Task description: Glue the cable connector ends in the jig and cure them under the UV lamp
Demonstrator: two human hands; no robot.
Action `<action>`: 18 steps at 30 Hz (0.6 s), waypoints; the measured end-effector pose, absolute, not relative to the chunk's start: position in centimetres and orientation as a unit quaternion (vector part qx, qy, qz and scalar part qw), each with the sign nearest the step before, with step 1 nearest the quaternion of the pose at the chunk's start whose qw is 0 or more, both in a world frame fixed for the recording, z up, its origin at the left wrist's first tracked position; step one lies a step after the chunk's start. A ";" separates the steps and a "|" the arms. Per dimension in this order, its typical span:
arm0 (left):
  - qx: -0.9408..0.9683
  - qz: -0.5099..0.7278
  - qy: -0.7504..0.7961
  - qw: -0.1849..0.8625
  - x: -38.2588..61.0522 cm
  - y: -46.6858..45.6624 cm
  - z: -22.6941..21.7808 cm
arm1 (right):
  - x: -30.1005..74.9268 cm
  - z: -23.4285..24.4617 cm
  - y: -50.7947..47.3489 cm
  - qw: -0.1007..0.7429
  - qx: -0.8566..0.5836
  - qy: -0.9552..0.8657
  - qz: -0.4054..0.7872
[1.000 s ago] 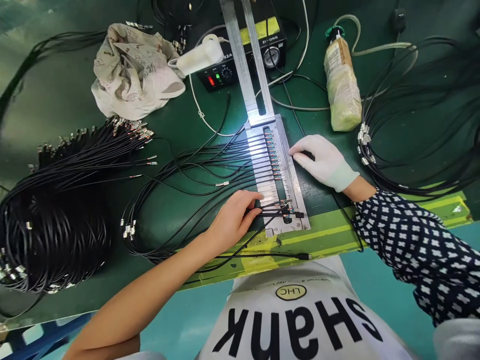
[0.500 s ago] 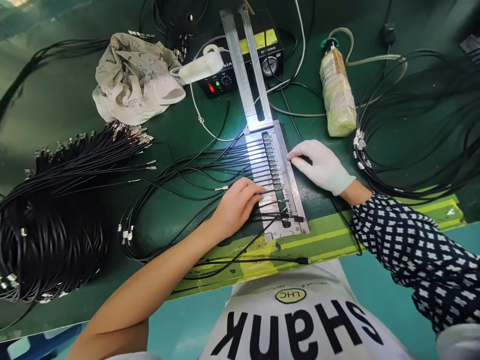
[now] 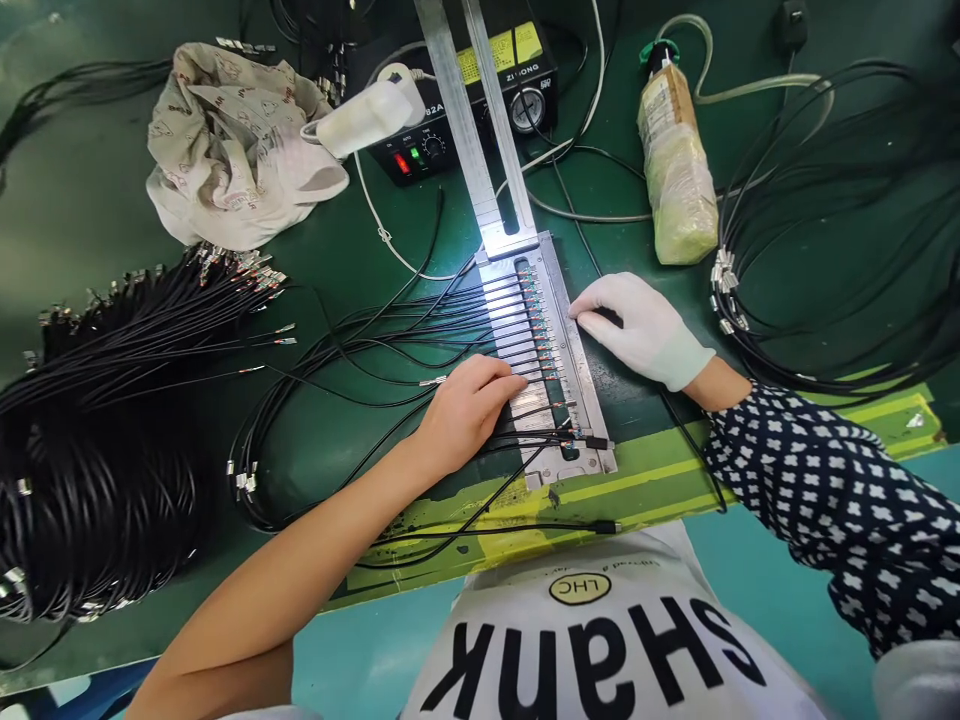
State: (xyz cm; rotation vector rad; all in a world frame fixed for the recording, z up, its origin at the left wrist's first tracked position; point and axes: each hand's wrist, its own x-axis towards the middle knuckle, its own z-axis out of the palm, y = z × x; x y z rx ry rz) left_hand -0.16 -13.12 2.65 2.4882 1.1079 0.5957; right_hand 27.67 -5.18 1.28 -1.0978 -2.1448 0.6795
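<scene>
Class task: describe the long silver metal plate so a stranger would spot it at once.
On the dark green tabletop, find the bare left hand and white-gloved right hand. At their fingertips lies the long silver metal plate. A row of black cable ends along its slot sets it apart from the two-railed silver bar beyond.

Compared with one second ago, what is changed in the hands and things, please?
The left hand has moved up along the metal fixture, away from the black cables at its near end; whether it grips anything is unclear. The gloved right hand stays at the fixture's right edge.
</scene>
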 end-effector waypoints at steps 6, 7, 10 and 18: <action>0.874 0.178 0.429 0.143 -0.3 -15.0 2.7 | 27.6 1.3 -5.1 0.311 -0.422 -0.811 0.258; 0.873 0.183 0.426 0.153 -0.3 -15.2 2.7 | 27.6 1.3 -5.1 0.310 -0.424 -0.812 0.256; 0.863 0.190 0.430 0.186 -0.2 -15.7 3.1 | 27.6 1.2 -5.2 0.313 -0.419 -0.814 0.252; 0.767 0.218 0.508 0.327 0.5 -17.9 4.4 | 27.7 1.0 -5.5 0.314 -0.414 -0.819 0.244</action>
